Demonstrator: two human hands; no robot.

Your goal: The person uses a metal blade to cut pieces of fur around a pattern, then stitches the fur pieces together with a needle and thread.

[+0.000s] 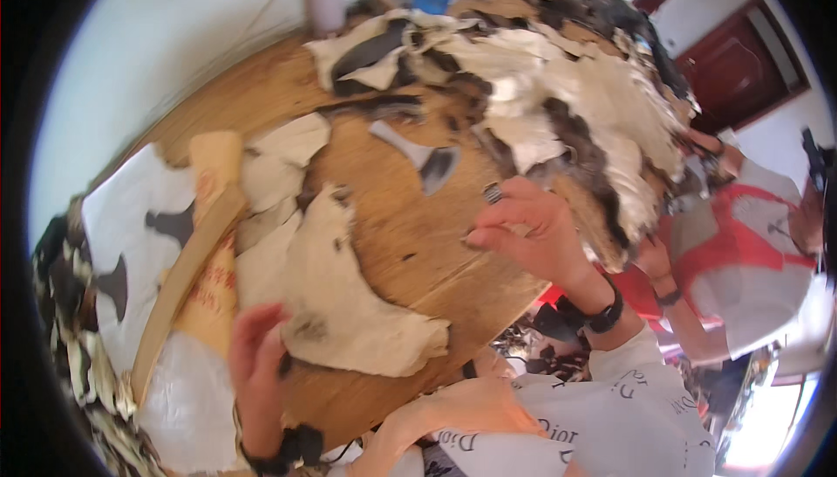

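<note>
Pale hide (336,303), flat on tabletop (392,228), just beside left grip (258,357). Left grip: fingers loosely bent, contact and contents unclear. Right grip (527,228): thumb and fingertip nearly together, above tabletop; any small holding, cannot tell. Advisable: hide smoothed flat, edge steadied. Outward: grey flared piece (425,159); curved stick (181,289) across yellow paper (216,281), crowding left; heaped hides (602,85) beyond; co-worker's hand (652,259), right.

We wear a white top (645,420) printed with scattered dark lettering (558,434). A black strap (608,315) circles our right wrist (596,289), and a black band (263,464) with a chunky dark block (302,445) circles our left. On our right hand (534,226) we have a wide ring (493,193), striped dark and pale.
</note>
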